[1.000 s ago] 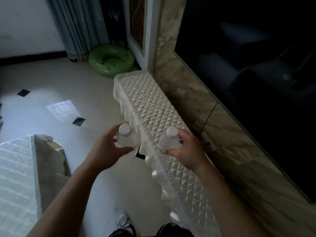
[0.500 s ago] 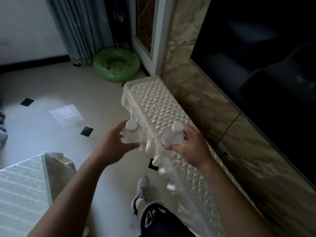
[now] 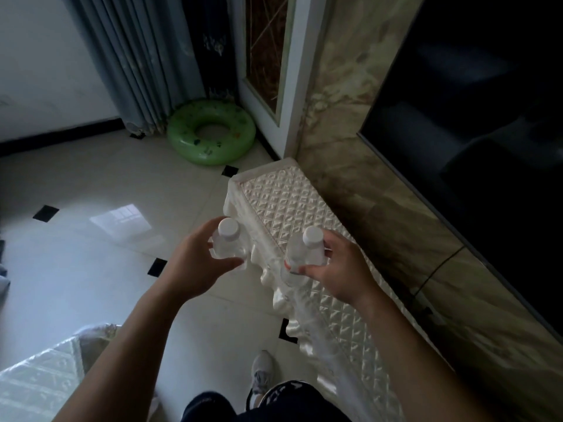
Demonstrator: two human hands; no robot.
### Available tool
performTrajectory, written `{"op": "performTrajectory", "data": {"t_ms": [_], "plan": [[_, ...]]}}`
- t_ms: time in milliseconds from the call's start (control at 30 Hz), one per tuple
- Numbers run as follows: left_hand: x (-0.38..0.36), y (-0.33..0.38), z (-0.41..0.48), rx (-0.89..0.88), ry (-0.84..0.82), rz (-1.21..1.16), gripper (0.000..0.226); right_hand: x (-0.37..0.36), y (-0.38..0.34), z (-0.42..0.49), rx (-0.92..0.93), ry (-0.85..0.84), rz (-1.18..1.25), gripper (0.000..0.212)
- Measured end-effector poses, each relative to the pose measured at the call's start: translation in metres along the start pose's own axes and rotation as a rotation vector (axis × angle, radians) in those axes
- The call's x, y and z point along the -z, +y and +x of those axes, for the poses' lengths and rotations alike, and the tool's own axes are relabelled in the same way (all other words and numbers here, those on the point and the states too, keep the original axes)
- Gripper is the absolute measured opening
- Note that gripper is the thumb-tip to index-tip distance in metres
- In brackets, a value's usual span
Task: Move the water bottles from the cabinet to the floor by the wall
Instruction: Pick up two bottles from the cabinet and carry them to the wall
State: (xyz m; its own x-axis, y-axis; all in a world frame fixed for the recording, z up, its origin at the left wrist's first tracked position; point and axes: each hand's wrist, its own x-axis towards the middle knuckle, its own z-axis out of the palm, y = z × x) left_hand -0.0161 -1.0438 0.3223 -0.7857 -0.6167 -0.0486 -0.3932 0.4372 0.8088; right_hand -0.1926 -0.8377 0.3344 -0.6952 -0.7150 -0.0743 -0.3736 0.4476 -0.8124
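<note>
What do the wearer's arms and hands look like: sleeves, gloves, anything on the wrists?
Left hand and right hand are ungloved. Left forearm and right forearm are bare to the frame edge, with no sleeve in view. No watch, band or ring shows. Lower down: a dark garment with white lettering, and a grey-white sneaker.

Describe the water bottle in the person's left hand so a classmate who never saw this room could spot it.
Find the cream, quilt-covered cabinet by the marble wall. At its front edge, the left hand grips the left bottle, white-capped, over floor tiles; the right bottle is over the cabinet.
</note>
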Motion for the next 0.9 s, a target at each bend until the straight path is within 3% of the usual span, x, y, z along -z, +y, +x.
{"op": "performTrajectory", "data": {"t_ms": [400, 900], "plan": [[0.07, -0.037, 0.107, 0.0, -0.029, -0.046, 0.073, -0.048, -0.047, 0.116, -0.014, 0.022, -0.039, 0.07], [0.221, -0.142, 0.261, -0.022, -0.095, -0.038, 0.074, -0.174, -0.148, 0.258, -0.126, 0.131, 0.005, 0.067]]}}
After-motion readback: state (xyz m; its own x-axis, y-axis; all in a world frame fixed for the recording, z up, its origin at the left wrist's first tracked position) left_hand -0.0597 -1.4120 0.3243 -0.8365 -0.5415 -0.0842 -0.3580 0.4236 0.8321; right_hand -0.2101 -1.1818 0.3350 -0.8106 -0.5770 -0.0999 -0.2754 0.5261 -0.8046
